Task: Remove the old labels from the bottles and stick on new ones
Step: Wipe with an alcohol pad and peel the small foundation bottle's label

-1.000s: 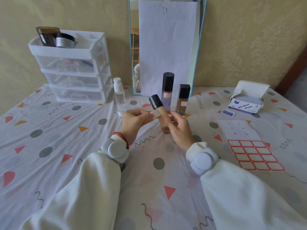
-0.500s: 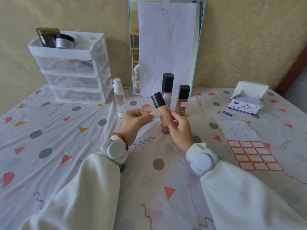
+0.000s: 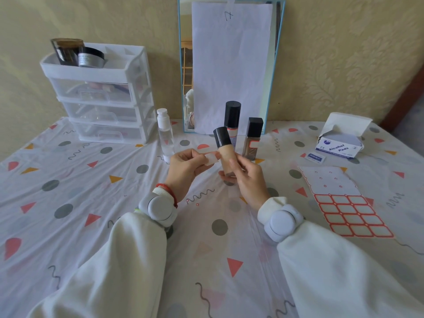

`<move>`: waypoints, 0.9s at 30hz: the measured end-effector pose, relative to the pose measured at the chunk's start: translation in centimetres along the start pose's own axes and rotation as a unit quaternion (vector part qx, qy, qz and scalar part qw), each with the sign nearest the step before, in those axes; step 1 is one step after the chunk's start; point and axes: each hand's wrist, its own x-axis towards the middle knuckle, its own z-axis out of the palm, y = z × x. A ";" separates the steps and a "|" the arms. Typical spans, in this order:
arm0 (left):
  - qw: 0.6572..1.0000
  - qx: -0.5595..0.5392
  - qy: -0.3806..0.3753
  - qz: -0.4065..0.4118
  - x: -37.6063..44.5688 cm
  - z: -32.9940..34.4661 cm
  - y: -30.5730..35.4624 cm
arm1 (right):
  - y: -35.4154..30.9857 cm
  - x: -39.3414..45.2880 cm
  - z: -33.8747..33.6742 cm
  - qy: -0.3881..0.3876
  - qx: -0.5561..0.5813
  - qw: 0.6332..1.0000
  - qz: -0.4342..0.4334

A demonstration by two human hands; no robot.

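Your right hand (image 3: pixel 249 180) curls its fingers (image 3: pixel 235 166) around the lower body of the beige glass bottle with a black cap (image 3: pixel 224 154), holding it tilted above the counter under a patterned white cloth (image 3: pixel 114 214). Your left hand (image 3: pixel 185 168) pinches the pale, half-peeled label (image 3: pixel 211 158), one edge of which touches the bottle's side. To your right lies a sheet of red-bordered blank labels (image 3: pixel 351 214), and beyond it an open white box of alcohol pads (image 3: pixel 339 143). Behind the held bottle stand a tall black-capped bottle (image 3: pixel 232 115), a square brown bottle (image 3: pixel 253 138) and a clear white-capped bottle (image 3: pixel 165 134). Farthest back are a blue-framed mirror covered with paper (image 3: pixel 229 65) and a white plastic drawer unit (image 3: pixel 103 95).
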 end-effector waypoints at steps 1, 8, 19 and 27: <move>1.000 -0.003 0.000 -0.001 0.0 -0.1 0.0 | -0.1 0.0 0.0 -0.003 0.011 1.000 0.003; 0.996 -0.077 -0.046 0.008 -0.3 -0.3 0.6 | -0.3 0.2 -0.2 0.007 0.013 1.000 -0.001; 0.992 0.024 0.117 0.046 0.2 -0.8 0.4 | -0.4 2.7 1.8 -0.040 -0.052 0.998 0.014; 0.986 0.048 0.154 0.044 0.8 -1.5 -0.2 | -0.9 5.1 4.2 -0.062 -0.071 0.995 0.033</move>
